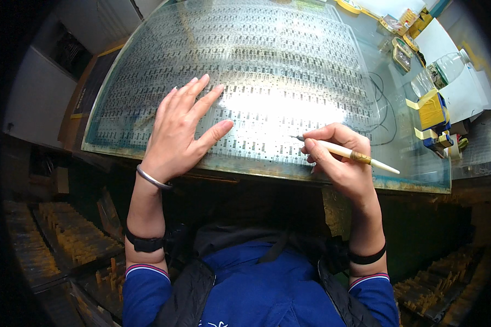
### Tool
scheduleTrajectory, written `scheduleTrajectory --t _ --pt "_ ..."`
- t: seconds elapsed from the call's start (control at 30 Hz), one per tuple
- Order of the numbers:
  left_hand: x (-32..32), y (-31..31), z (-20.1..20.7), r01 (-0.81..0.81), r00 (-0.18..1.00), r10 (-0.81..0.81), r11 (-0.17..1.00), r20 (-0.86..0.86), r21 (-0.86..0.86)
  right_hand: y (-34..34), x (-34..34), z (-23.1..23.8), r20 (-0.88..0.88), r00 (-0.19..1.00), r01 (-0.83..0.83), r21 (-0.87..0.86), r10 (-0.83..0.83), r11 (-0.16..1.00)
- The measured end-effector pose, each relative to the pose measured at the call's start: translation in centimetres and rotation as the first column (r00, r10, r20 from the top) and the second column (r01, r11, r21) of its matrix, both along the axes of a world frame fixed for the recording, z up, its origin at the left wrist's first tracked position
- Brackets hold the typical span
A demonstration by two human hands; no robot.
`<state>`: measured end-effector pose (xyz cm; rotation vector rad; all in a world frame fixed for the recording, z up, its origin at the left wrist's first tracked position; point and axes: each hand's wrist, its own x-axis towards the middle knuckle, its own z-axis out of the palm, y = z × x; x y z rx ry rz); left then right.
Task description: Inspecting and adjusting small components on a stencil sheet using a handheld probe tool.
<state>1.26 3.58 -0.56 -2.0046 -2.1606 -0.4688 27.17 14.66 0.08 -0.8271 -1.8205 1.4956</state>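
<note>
A large clear sheet (245, 57) printed with rows of small dark marks lies on a lit glass tabletop (403, 158). My left hand (183, 125) rests flat on the sheet's left part, fingers spread, holding nothing. In my right hand (346, 158) is a fine brush (335, 147) with a white handle and a gold band, pinched between thumb and fingers. Its dark tip points left, at or just over the marks near the sheet's front edge; whether it touches cannot be made out. Bright glare whitens the sheet between my hands.
On the right stand a clear plastic bottle (447, 68) lying on white paper (444, 43), yellow tape in a blue dispenser (435, 111), and a small tin (402, 54). A thin dark cable (386, 109) curls on the glass. Racks with wooden pegs (76, 234) are below left.
</note>
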Motion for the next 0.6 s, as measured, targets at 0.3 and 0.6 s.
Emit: scheduleTrajectory --t 0.3,0.6 --pt "0.04 -0.01 -0.04 0.000 1.000 0.000 1.000 0.003 0.002 0.04 0.10 0.18 0.032 0.999 -0.023 0.009 0.022 1.000" --pt "0.05 0.04 0.08 -0.001 1.000 0.001 1.000 0.004 -0.001 0.19 0.28 0.06 0.042 0.999 -0.032 0.053 0.030 0.998"
